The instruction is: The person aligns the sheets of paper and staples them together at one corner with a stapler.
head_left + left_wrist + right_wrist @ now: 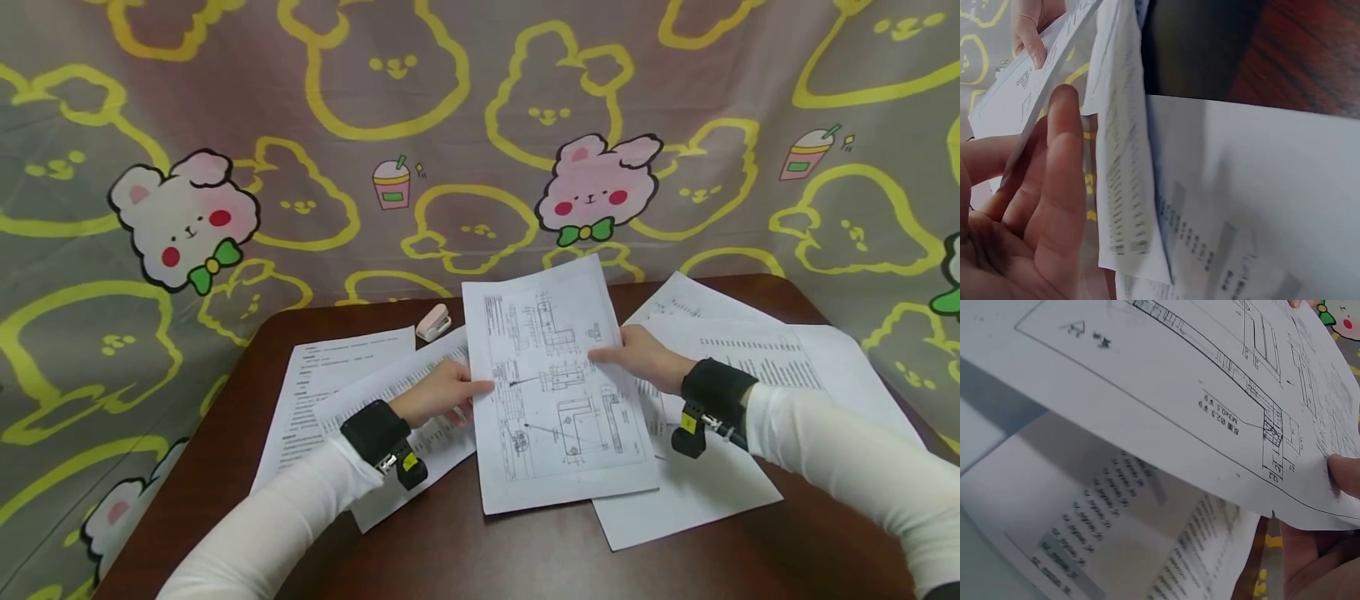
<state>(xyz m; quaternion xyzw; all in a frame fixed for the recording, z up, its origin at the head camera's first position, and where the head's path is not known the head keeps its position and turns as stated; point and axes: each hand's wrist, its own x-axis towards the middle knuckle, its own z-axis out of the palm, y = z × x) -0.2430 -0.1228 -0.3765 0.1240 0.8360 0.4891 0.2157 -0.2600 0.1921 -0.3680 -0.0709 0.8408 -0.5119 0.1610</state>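
A sheet of paper (551,467) printed with technical drawings is held up over the table, tilted toward the head camera. My left hand (442,390) pinches its left edge, thumb in front and fingers behind, as the left wrist view also shows. On the opposite edge my right hand (647,360) pinches the sheet, its thumb (1344,475) lying on the printed face. Whether this is one sheet or several together, I cannot tell. Beneath it lie text-printed papers (352,367) on the left and more papers (757,354) on the right.
A pale pink and white stapler (433,322) lies near the back edge of the dark brown table (442,554). Behind the table hangs a patterned cloth (465,167). Papers overlap one another on both sides, and some at the right reach close to the table's edge.
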